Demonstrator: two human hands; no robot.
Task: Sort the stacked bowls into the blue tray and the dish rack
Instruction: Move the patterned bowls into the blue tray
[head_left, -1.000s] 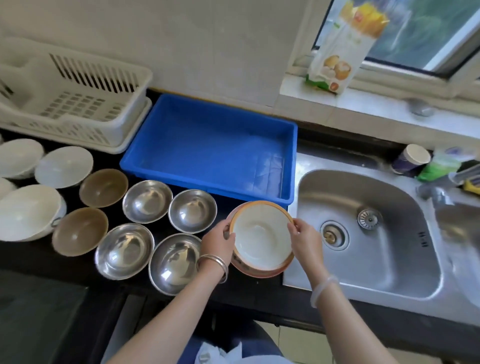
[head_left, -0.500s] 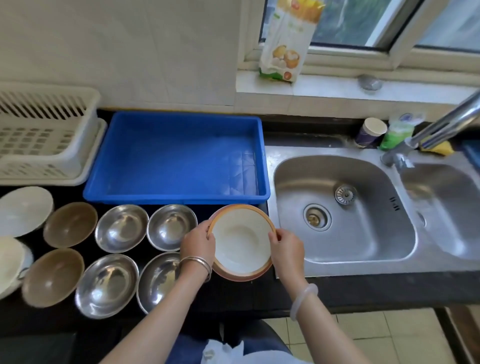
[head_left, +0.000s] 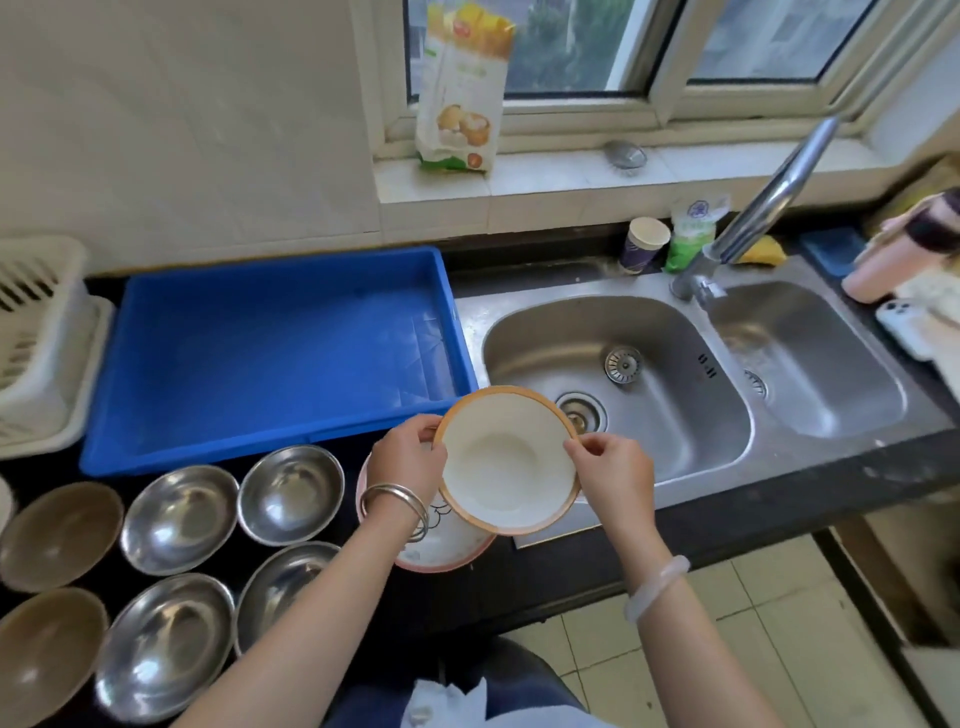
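You hold the white round bowl with the orange rim (head_left: 506, 460) in the air by two opposite points of its rim. Your left hand (head_left: 408, 457) and right hand (head_left: 613, 467) each pinch that rim, thumb on top. The bowl hangs tilted just above a pink-rimmed white bowl (head_left: 441, 543) on the dark counter, between the near corner of the blue plastic tray (head_left: 208, 452) and the steel sink (head_left: 519, 353).

It looks stiff, smooth and light, likely glazed, so slippery and breakable if dropped. Keep the opposed rim hold, with fingers under the wall.

Your fingers beneath the bowl are hidden. Your left wrist covers part of the lower bowl, so I cannot tell whether more are stacked there. The white slatted dish rack (head_left: 47, 332) is cut off at the left edge.
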